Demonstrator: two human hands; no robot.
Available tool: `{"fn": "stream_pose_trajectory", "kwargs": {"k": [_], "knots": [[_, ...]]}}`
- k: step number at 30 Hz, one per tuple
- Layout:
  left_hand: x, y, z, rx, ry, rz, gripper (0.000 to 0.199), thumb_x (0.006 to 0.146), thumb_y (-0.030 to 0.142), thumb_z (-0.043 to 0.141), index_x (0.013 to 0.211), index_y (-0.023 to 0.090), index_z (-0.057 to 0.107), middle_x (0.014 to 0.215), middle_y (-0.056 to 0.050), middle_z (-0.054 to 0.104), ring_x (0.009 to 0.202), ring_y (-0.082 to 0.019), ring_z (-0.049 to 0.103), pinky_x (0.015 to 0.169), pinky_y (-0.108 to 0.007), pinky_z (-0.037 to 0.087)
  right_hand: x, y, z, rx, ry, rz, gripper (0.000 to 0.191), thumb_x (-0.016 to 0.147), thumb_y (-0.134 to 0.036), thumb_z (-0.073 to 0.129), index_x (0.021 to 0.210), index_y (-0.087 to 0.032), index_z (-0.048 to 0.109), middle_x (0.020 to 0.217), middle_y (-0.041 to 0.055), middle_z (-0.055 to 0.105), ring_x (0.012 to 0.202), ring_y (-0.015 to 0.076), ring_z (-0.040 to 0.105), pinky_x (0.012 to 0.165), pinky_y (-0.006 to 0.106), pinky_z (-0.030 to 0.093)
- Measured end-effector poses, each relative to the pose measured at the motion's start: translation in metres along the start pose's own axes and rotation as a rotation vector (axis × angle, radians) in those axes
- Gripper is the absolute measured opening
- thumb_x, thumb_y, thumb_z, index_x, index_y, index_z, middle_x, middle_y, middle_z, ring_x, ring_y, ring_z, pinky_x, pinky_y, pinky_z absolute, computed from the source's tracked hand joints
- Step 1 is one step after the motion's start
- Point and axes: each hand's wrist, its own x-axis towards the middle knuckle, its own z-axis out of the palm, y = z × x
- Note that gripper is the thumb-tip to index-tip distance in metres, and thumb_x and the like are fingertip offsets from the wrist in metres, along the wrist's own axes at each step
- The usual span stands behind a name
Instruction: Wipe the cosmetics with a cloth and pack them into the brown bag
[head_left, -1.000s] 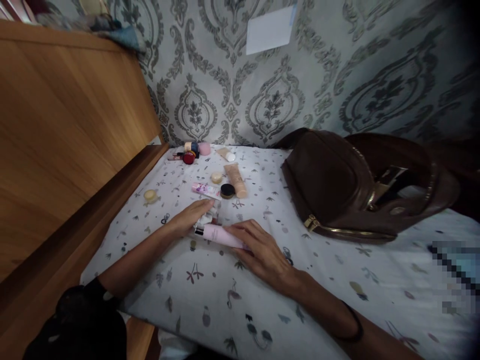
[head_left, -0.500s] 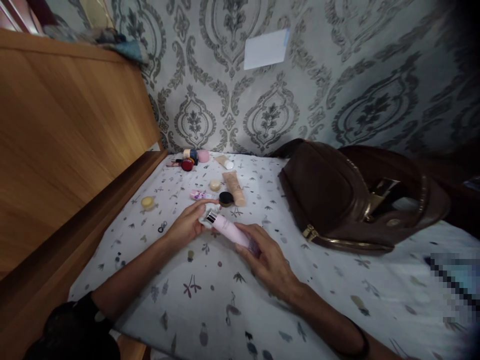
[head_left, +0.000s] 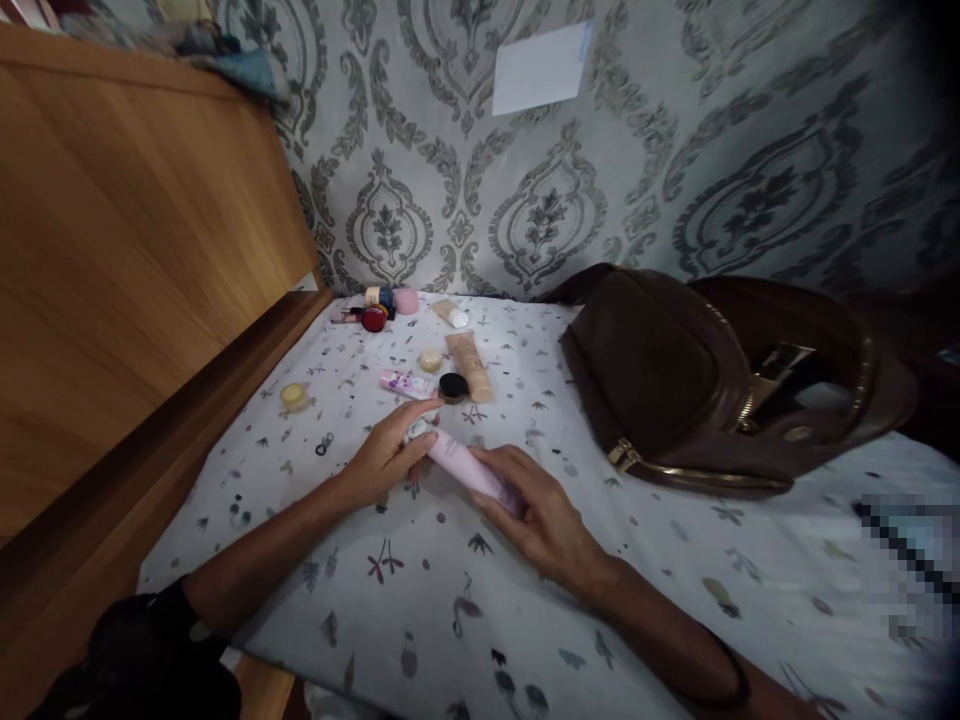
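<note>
A slim pale pink bottle (head_left: 463, 464) lies slanted between my hands, its end pointing up and left. My right hand (head_left: 536, 505) wraps round its lower part. My left hand (head_left: 390, 452) is closed over the bottle's silver-capped end, pressing a crumpled white cloth (head_left: 417, 428) against it. The thumb and cloth cover the cap. Just beyond my left hand lie a pink and purple tube (head_left: 406, 383) and a round black-lidded jar (head_left: 452, 387). A beige tube (head_left: 471, 367) touches or nearly touches the jar.
A brown leather bag (head_left: 675, 380) sits open on the right of the patterned sheet (head_left: 420, 620). Small cosmetics, including a red round container (head_left: 373, 318), cluster by the wall. A yellow-lidded jar (head_left: 293, 396) stands left, near the wooden panel (head_left: 150, 270).
My left hand has closed its thumb and the white cloth over the bottle's silver cap, which was showing before. The right hand keeps its hold. The view has tilted slightly downward.
</note>
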Motion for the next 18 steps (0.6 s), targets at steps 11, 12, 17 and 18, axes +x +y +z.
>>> {"fn": "stream_pose_trajectory", "kwargs": {"k": [11, 12, 17, 18], "knots": [[0.000, 0.004, 0.001, -0.195, -0.024, -0.246, 0.050, 0.096, 0.059, 0.033, 0.098, 0.017, 0.060, 0.038, 0.006, 0.045, 0.029, -0.009, 0.036, 0.031, -0.017, 0.024, -0.006, -0.003, 0.004, -0.260, 0.022, -0.246, 0.037, 0.093, -0.022, 0.053, 0.130, -0.019, 0.056, 0.105, 0.0121, 0.063, 0.094, 0.0249, 0.059, 0.073, 0.037, 0.056], [-0.001, 0.003, 0.003, -0.197, 0.003, -0.238, 0.050, 0.096, 0.059, 0.031, 0.100, 0.017, 0.059, 0.039, 0.006, 0.047, 0.030, -0.009, 0.036, 0.032, -0.018, 0.025, -0.005, -0.003, 0.004, -0.203, 0.033, -0.224, 0.037, 0.093, -0.023, 0.054, 0.129, -0.019, 0.056, 0.105, 0.0116, 0.063, 0.094, 0.0242, 0.060, 0.074, 0.037, 0.056], [-0.005, 0.000, 0.008, 0.040, 0.123, 0.024, 0.039, 0.100, 0.050, 0.034, 0.114, 0.020, 0.054, 0.056, 0.005, 0.051, 0.046, -0.012, 0.048, 0.047, -0.023, 0.041, -0.002, -0.008, 0.004, 0.042, 0.029, 0.040, 0.032, 0.090, -0.029, 0.059, 0.121, -0.020, 0.063, 0.102, 0.0093, 0.068, 0.090, 0.0222, 0.065, 0.076, 0.035, 0.057], [-0.006, -0.001, 0.008, 0.116, 0.136, 0.108, 0.036, 0.101, 0.047, 0.036, 0.115, 0.019, 0.054, 0.066, 0.002, 0.056, 0.056, -0.014, 0.055, 0.056, -0.026, 0.047, -0.001, -0.009, 0.004, 0.099, 0.027, 0.113, 0.031, 0.089, -0.031, 0.061, 0.118, -0.020, 0.065, 0.103, 0.0090, 0.069, 0.091, 0.0225, 0.066, 0.077, 0.036, 0.057]]}}
